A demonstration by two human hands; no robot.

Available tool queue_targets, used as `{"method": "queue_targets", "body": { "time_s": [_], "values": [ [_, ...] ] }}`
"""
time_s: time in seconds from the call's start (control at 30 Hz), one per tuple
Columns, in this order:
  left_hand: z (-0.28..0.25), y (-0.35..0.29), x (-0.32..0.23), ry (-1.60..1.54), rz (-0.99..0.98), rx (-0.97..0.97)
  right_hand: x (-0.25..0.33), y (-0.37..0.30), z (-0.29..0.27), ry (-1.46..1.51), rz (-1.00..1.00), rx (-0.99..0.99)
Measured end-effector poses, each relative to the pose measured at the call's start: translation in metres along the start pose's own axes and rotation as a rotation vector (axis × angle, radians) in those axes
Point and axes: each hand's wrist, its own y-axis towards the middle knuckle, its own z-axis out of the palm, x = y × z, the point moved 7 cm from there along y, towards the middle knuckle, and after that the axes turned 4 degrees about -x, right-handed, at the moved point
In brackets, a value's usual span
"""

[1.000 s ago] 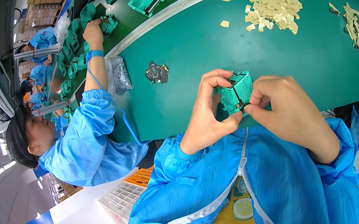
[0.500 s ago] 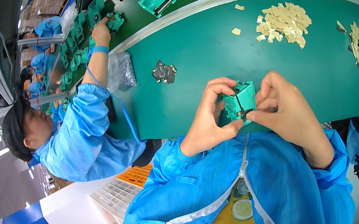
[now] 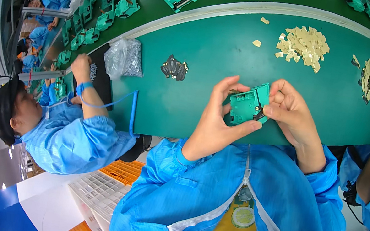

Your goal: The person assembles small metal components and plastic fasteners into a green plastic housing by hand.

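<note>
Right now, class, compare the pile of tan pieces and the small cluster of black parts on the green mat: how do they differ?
The tan pieces are pale, flat and many, spread wide with strays. The black parts are dark, few and tightly bunched, nearer the left hand. Both lie loose on the green mat, untouched.

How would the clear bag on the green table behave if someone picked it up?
The bag would probably sag and shift, since its thin film is crumpled. It looks filled with many small grey pieces, so likely heavy for its size. The glossy film may be slippery.
</note>
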Motion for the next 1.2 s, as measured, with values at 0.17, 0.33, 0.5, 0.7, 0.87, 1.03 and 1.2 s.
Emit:
{"method": "queue_targets", "body": {
  "time_s": [0.17, 0.33, 0.5, 0.7, 0.87, 1.03, 1.2],
  "values": [
    [-0.003, -0.007, -0.005, 0.151, 0.076, -0.001, -0.007, 0.000, -0.002, 0.130, 0.016, 0.043],
    [-0.013, -0.009, -0.013, 0.450, 0.177, -0.017, -0.009, -0.006, -0.008, -0.233, -0.016, -0.154],
    [-0.013, -0.005, -0.015, 0.874, 0.301, -0.005, -0.008, -0.012, -0.012, -0.572, 0.005, -0.245],
    [-0.021, 0.002, 0.005, 0.616, 0.233, -0.064, -0.018, -0.008, -0.010, -0.637, 0.171, -0.268],
    [-0.015, 0.008, 0.010, 0.596, 0.202, -0.050, -0.021, -0.004, -0.012, -0.590, 0.307, -0.188],
    [-0.010, 0.013, 0.006, 0.573, 0.168, -0.011, -0.018, -0.005, -0.014, -0.551, 0.380, -0.170],
    [-0.009, 0.015, 0.014, 0.543, 0.131, -0.035, -0.017, -0.008, -0.016, -0.532, 0.436, -0.175]
  ]
}}
